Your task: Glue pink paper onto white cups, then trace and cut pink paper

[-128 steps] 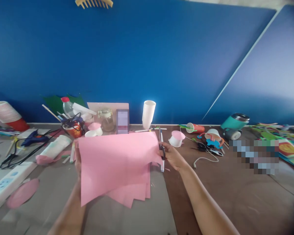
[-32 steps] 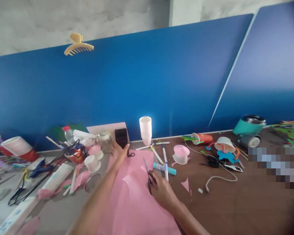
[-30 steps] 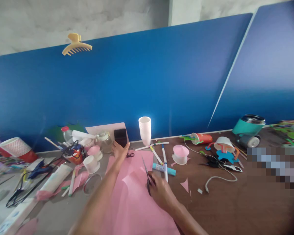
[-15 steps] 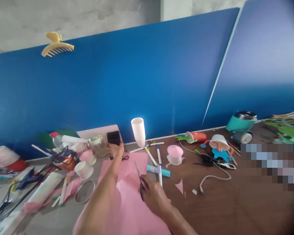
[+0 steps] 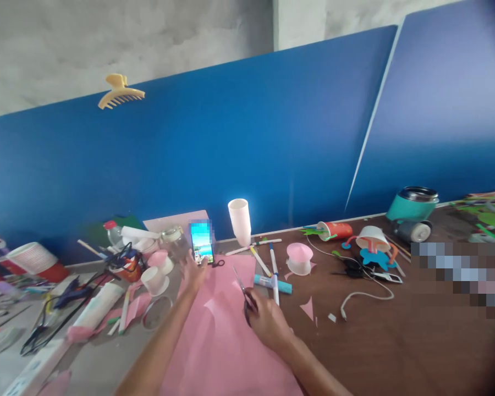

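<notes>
My left hand [image 5: 195, 271] is at the lower end of a phone [image 5: 202, 242] with a lit screen, its thumb over the bottom edge and its fingers along the left side. My right hand [image 5: 268, 319] grips dark-handled scissors [image 5: 247, 297], the blades pointing up and away. Beneath both hands lies pink paper [image 5: 226, 352]. The dark finger loop of another tool [image 5: 218, 263] shows just right of the phone. Farther right, a white paper cup with a pink cone top [image 5: 300, 258] stands beside several markers [image 5: 274, 258] and a light-blue tube [image 5: 286, 287].
Stacked white cups [image 5: 240, 223] stand against the blue panel [image 5: 231, 137]. At left are a glass jar [image 5: 174, 242], a paper roll [image 5: 99, 308] and cables. Rightward lie a red cup [image 5: 335, 231], a white cable [image 5: 367, 298], pink scraps [image 5: 308, 308] and a teal flask [image 5: 412, 206].
The phone's screen has gone from dark to lit, and more of its front shows. My left hand has shifted down to its lower end. The scissors stay in my right hand.
</notes>
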`<state>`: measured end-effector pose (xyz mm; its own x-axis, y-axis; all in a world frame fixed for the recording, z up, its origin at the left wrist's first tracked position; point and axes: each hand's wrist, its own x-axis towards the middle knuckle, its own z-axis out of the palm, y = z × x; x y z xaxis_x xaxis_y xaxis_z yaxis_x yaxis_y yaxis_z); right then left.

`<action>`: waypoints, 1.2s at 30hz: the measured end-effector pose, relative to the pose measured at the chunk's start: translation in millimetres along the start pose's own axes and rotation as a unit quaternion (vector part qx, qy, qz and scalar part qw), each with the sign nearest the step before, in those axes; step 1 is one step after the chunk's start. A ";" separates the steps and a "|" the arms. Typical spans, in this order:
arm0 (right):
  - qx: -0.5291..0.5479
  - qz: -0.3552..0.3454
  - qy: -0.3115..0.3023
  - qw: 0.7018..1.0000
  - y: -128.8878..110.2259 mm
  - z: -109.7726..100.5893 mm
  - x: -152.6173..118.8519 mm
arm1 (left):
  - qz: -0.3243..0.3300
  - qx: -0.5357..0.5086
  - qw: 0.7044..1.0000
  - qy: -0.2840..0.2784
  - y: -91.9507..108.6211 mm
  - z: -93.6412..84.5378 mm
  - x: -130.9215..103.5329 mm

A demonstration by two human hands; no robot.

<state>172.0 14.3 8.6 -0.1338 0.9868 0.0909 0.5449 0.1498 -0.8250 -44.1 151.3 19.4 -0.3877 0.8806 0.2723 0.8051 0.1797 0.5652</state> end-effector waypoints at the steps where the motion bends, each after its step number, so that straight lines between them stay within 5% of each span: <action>1: 0.002 -0.003 0.001 1.000 -0.5 0.1 -0.3 | 0.023 0.009 1.000 -0.005 -8.7 -4.2 -8.0; 6: -0.009 -0.004 -0.004 1.000 -1.4 0.9 -2.8 | 0.102 0.055 0.993 -0.019 -36.7 -15.6 -32.4; 13: -0.002 -0.015 0.024 1.000 11.8 6.2 -1.0 | 0.169 0.158 0.973 -0.020 -44.5 -13.2 -25.7; 23: 0.000 -0.006 0.019 1.000 14.7 8.1 -0.3 | 0.233 0.214 0.948 -0.015 -33.6 -4.5 10.1; 27: 0.002 -0.008 0.013 1.000 11.4 6.6 -1.0 | 0.245 0.227 0.943 0.002 -12.5 -11.3 35.3; 30: -0.007 0.004 -0.002 1.000 8.6 5.6 -1.3 | 0.191 0.213 0.957 0.057 7.6 -23.1 50.2; 33: -0.030 0.014 0.000 0.999 5.3 3.8 -2.0 | 0.169 0.177 0.966 0.087 13.6 -35.3 47.8; 36: -0.032 -0.001 -0.002 0.999 1.6 1.6 -3.1 | 0.229 0.183 0.955 0.057 -2.9 -42.3 28.0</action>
<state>172.0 11.4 6.1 -0.1375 0.9864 0.0900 0.5970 0.1550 -0.7871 -76.3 156.9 58.4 0.0122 0.8541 0.5200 0.9966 -0.0529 0.0634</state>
